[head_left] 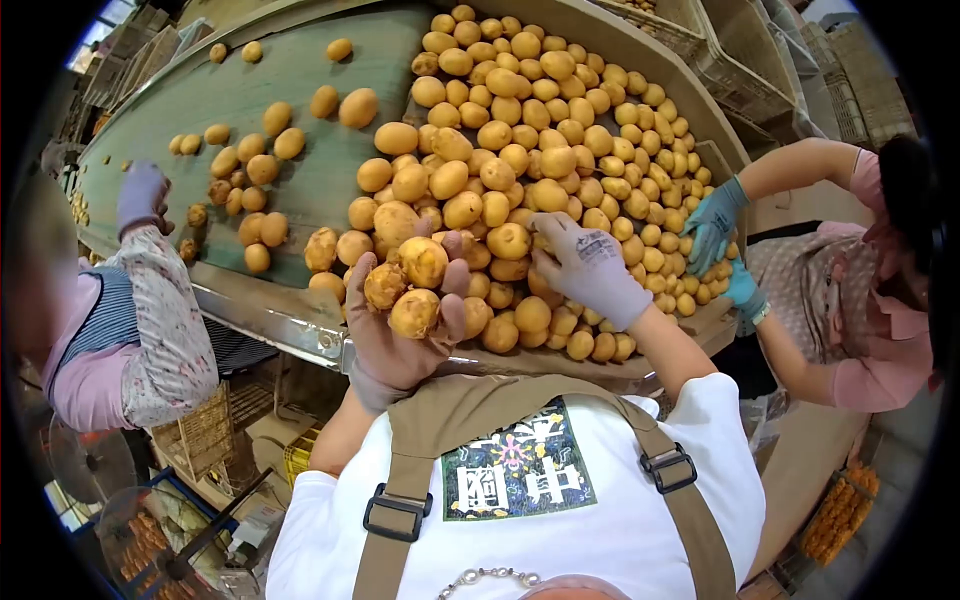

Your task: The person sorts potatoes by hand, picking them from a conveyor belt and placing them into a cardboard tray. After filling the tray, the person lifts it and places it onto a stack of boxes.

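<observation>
My left hand (pixel 383 362), in a pale glove, is turned palm up at the near edge of the pile. Its fingers curl around three potatoes: a top one (pixel 424 262), a rough, brown-patched one (pixel 385 287) and a lower one (pixel 414 314). My right hand (pixel 592 265), gloved in light grey, reaches down into the pile of potatoes (pixel 560 160). Its fingers are bent; what lies under them is hidden. Just left of those fingertips sits a smooth yellow potato (pixel 509 241).
A green conveyor belt (pixel 340 170) with scattered potatoes runs off to the left. A metal edge (pixel 270 325) borders it. One gloved co-worker's hand (pixel 143 195) is over the belt; another person's blue-gloved hands (pixel 715 225) work at the right. Crates (pixel 735 60) stand behind.
</observation>
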Demonstrator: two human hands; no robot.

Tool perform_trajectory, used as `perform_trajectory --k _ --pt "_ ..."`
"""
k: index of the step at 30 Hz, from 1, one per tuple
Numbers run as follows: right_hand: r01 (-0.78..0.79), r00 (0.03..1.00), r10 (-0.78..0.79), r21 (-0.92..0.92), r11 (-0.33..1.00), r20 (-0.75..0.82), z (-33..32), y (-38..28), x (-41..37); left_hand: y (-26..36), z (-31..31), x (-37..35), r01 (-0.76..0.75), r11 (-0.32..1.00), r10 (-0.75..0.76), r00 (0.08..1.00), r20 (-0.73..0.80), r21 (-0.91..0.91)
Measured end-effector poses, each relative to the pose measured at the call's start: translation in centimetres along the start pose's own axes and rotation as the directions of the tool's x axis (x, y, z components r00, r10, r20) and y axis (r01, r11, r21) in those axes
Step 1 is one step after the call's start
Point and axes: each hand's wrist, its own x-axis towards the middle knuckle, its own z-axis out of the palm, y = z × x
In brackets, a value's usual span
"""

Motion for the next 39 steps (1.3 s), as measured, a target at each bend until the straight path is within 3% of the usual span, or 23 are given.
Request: perform_trajectory --k 2,4,6,7,9,12,14,15,16,18,19,20,22,23,25,27,28,29,30,32,35,36,39 --pt "0.025 1.000 -0.025 0.027 0.999 0.002 -0.8 0.3 -0.8 -0.7 0.0 -0.6 -0.094 0.995 0.096 0.994 -0.043 0.033" --pt "-0.034 0.990 0.029 0.033 0.999 0.139 -1.3 0.5 -1.8 -1.4 -0.7 -0.7 -0.210 0.976 0.214 0.974 -0.070 0.058" --pt "0.000 1.000 -0.007 0.213 0.977 0.030 -0.2 1.7 -2.7 -1.7 -0.6 -0.3 -0.123 0.987 0.119 0.992 0.040 0.106" --pt "-0.066 0.998 0.066 0.416 0.907 0.016 -0.1 1.2 -3.0 -2.1 -0.8 -0.2 -0.158 0.966 0.157 0.987 0.022 0.203" --pt "-0.181 0.975 0.219 0.749 0.637 0.049 -0.6 0.2 -3.3 -2.7 -1.2 -0.1 -0.152 0.971 0.146 0.988 0.050 0.184" --pt "0.276 0.959 -0.201 0.811 0.517 -0.198 -1.4 -5.2 -2.8 -3.4 -1.3 -0.3 -0.129 0.976 0.121 0.991 0.054 0.174" --pt "0.544 0.838 -0.463 0.506 0.669 -0.289 -3.0 -7.4 -1.5 -2.5 -2.4 -1.1 -0.185 0.932 0.165 0.982 0.091 0.311" --pt "0.454 0.884 -0.360 0.729 0.513 -0.297 -1.7 -7.3 -1.1 -2.7 -1.8 -1.6 -0.190 0.982 0.187 0.968 0.164 -0.001" --pt "0.313 0.944 -0.233 0.862 0.399 -0.234 -1.4 -7.2 -1.2 -2.3 -0.9 -2.5 -0.218 0.971 0.212 0.975 0.068 0.098" --pt "0.210 0.973 -0.165 0.920 0.332 -0.163 -1.3 -6.7 -1.3 -1.2 -2.1 -4.4 -0.152 0.988 0.154 0.954 0.259 -0.027" --pt "0.207 0.975 -0.162 0.899 0.385 -0.155 -1.2 -6.3 -1.5 -1.0 -1.4 -5.9 -0.138 0.984 0.163 0.954 0.254 -0.111" --pt "0.201 0.977 -0.154 0.876 0.438 -0.147 -1.0 -5.8 -1.9 0.2 -1.9 -8.3 -0.147 0.987 0.157 0.967 0.199 -0.064" --pt "0.179 0.984 -0.110 0.816 0.550 -0.142 -0.5 -4.5 -2.7 0.8 -1.5 -11.6 -0.445 0.880 0.361 0.854 0.374 0.166" --pt "0.163 0.986 -0.076 0.779 0.605 -0.147 -0.2 -3.6 -2.9 1.8 -3.3 -14.6 -0.590 0.796 0.534 0.790 0.301 0.136" --pt "0.089 0.987 0.046 0.760 0.644 -0.154 0.3 -2.6 -3.1 5.0 -6.2 -20.2 -0.664 0.691 0.580 0.745 0.329 0.284" --pt "0.125 0.975 0.027 0.643 0.756 -0.222 -0.5 -2.2 -2.0 8.5 -12.8 -27.8 -0.701 0.509 0.757 0.641 0.129 0.500" --pt "0.137 0.968 0.016 0.581 0.802 -0.251 -1.1 -2.3 -1.3 9.0 -13.0 -29.2 -0.623 0.508 0.861 0.348 -0.371 0.595" --pt "0.159 0.948 0.017 0.517 0.841 -0.319 -1.7 -3.6 -0.3 9.8 -14.1 -30.2 -0.438 0.526 0.826 0.058 -0.561 0.729" --pt "0.283 0.936 -0.161 0.397 0.873 -0.313 -1.3 -4.2 0.8 10.4 -15.0 -30.6 -0.224 0.578 0.737 -0.269 -0.620 0.785" --pt "0.531 0.838 -0.494 0.138 0.836 -0.233 -1.0 -5.5 3.0 10.7 -14.7 -29.5 -0.166 0.243 0.930 -0.241 -0.278 0.956" --pt "0.399 0.915 -0.404 -0.127 0.908 -0.017 2.1 -8.1 4.6 7.9 -11.4 -24.0 -0.216 -0.152 0.982 -0.148 0.121 0.964" --pt "0.398 0.916 -0.401 -0.103 0.912 -0.004 2.0 -8.0 4.8 7.1 -9.1 -21.4 -0.259 -0.262 0.964 -0.116 0.239 0.930" --pt "0.357 0.933 -0.355 -0.032 0.934 0.052 0.6 -7.2 4.5 4.1 -4.3 -17.4 -0.485 -0.293 0.867 0.229 0.443 0.824"
